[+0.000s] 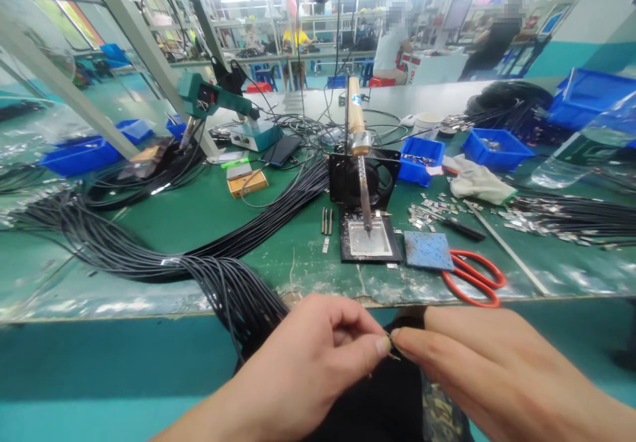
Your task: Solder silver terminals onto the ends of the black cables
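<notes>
Left hand (322, 356) — thumb and forefinger are pinching together; a thin, metal-ended piece (393, 356) is sitting between their tips, just in front of the table edge.
Right hand (477, 356) — fingertips are meeting the left's at the same piece; the thumb is hiding from view, so whether this hand is gripping too, one cannot tell.
Stage — the piece is apparently undergoing handwork, its far end too small and hidden to read as finished or bare.
Black cable bundle (238, 283) — is draping over the table edge behind the left hand; small metal fittings are showing at its far left ends, seemingly work done.
Soldering iron, wooden handle (356, 107) — is standing upright, tip over the shallow metal tray (380, 244); contact is not showing clearly.
Dark metal pins (326, 221) — are lying beside the tray.
Blue pad (428, 250) and red-handled scissors (472, 276) — are lying touching, right of the tray.
Loose metal fittings (420, 213) — are scattering near the black fan (345, 180) and white glove (477, 180); many are seemingly awaiting use.
Right-hand cables (586, 213) — are lying heaped, pale fittings clustering at their near ends; attachment is remaining unclear.
</notes>
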Demonstrator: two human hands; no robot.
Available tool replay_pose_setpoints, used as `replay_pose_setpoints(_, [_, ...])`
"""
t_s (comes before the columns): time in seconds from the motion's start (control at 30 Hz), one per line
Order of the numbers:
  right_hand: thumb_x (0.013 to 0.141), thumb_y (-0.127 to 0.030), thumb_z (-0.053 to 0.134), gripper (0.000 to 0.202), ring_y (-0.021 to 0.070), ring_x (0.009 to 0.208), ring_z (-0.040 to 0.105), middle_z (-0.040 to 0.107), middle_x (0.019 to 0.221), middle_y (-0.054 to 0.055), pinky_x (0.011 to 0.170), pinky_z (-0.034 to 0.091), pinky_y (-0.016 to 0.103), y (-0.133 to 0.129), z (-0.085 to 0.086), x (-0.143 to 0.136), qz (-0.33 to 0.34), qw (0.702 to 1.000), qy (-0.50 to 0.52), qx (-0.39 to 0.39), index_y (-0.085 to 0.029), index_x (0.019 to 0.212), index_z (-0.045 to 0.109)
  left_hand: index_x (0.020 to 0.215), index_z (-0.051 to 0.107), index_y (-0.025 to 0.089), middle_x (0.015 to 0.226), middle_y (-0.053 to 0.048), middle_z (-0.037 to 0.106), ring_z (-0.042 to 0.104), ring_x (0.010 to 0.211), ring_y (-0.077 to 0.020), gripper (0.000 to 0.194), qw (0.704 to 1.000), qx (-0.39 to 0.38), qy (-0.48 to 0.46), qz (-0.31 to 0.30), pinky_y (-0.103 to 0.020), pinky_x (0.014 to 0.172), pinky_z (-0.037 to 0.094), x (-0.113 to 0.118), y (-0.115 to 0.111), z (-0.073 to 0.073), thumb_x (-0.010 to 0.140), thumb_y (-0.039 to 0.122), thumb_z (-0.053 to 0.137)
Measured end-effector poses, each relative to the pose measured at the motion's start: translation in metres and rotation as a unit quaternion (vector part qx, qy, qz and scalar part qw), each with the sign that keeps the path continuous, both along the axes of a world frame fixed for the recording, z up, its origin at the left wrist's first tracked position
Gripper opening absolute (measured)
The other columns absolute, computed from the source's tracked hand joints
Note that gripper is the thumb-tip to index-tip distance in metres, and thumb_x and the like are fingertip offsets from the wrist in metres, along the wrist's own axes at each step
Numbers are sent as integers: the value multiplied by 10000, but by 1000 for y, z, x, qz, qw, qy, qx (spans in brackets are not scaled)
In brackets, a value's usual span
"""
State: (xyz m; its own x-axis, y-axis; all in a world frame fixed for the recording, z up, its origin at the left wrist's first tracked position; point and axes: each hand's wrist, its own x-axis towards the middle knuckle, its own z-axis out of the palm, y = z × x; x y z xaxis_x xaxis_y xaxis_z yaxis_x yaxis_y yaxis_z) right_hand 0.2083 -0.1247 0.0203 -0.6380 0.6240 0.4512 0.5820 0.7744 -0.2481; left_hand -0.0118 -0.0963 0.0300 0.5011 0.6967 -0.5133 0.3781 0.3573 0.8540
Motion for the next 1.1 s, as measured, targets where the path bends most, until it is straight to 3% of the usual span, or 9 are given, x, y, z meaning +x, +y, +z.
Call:
replay_pose_setpoints(0.13, [1108, -200, 95, 697, 133, 462, 568, 672, 618, 37, 451, 419, 313, 7, 8, -3, 25, 999, -8, 26, -194, 708, 667, 897, 691, 134, 661, 53, 478, 348, 614, -119, 265, 1000, -1, -2, 3, -249, 534, 254, 1, 1, 1, 920, 390, 625])
replay_pose_setpoints(0.47, [1093, -154, 144, 629, 155, 450, 552, 616, 574, 12, 451, 457, 305, 10, 13, 1, 68, 994, -74, 50, -174, 759, 677, 892, 694, 132, 656, 56, 477, 329, 601, -112, 270, 1000, -11, 2, -9, -246, 522, 241, -1, 3, 1, 920, 394, 634])
replay_pose_setpoints(0.53, [1092, -156, 137, 619, 153, 481, 589, 644, 605, 22, 489, 497, 296, 8, 8, 5, 68, 995, -59, 34, -165, 840, 702, 899, 698, 132, 653, 59, 463, 328, 602, -113, 273, 1000, -10, 2, -10, -243, 527, 246, -1, 3, 2, 925, 396, 630])
replay_pose_setpoints(0.6, [1099, -198, 215, 501, 163, 593, 675, 719, 727, 49, 534, 535, 285, 6, 1, 10, 30, 999, -24, 10, -160, 1042, 711, 905, 699, 128, 663, 57, 462, 338, 614, -114, 282, 1000, -7, -2, -4, -239, 541, 262, -2, 4, 4, 928, 401, 633])
replay_pose_setpoints(0.7, [1048, -256, 483, 243, 173, 747, 740, 773, 887, 39, 593, 575, 253, 3, -10, 11, -74, 991, 58, -96, -232, 1168, 693, 911, 705, 121, 687, 48, 488, 369, 635, -117, 296, 1000, 7, -2, 3, -234, 562, 291, -3, 5, 6, 926, 411, 650])
replay_pose_setpoints(0.77, [1002, -255, 573, 174, 150, 719, 733, 768, 841, -2, 616, 582, 223, 2, -14, 5, -113, 961, 121, -221, -265, 1070, 733, 908, 711, 122, 688, 46, 499, 384, 634, -117, 293, 1000, 16, 1, 0, -234, 564, 304, -4, 5, 6, 929, 409, 652])
replay_pose_setpoints(0.87, [1006, -308, 546, 226, 136, 650, 695, 752, 754, -16, 582, 556, 203, 0, -16, -6, -117, 902, 185, -371, -250, 958, 759, 896, 713, 131, 686, 47, 506, 394, 627, -117, 295, 1000, 25, 0, -3, -236, 561, 313, -5, 6, 5, 936, 416, 649])
replay_pose_setpoints(0.97, [1001, -395, 523, 305, 145, 614, 653, 737, 723, 0, 529, 518, 206, -2, -18, -14, -130, 866, 217, -431, -228, 865, 740, 900, 714, 136, 700, 44, 510, 397, 640, -121, 328, 1000, 31, 1, 2, -243, 571, 309, -6, 5, 3, 936, 454, 647])
replay_pose_setpoints(1.1, [990, -421, 523, 321, 144, 594, 629, 722, 711, 6, 521, 505, 206, -3, -21, -15, -139, 856, 233, -440, -225, 829, 719, 902, 720, 132, 717, 37, 529, 410, 659, -126, 317, 999, 34, 1, 5, -246, 587, 321, -6, 4, 3, 944, 437, 641])
